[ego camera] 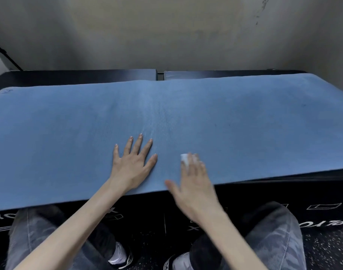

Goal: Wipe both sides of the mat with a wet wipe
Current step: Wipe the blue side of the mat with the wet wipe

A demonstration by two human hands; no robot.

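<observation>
The long blue foam mat (186, 117) lies flat across black boxes (283, 199), its near edge overhanging toward the seated person's knees; the left hand (132, 163) rests on it with fingers splayed and released, judged to be pinning it against sliding; the right hand (194, 182), blurred, presses a small white wet wipe (184, 158) under straight fingers just beside the left; both forearms reach forward; the underside appears not yet reached.

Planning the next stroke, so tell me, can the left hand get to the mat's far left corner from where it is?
Probably yes. The left hand lies flat on the mat, holding nothing, and only bare mat lies between it and that corner, though it's a long stretch.
</observation>
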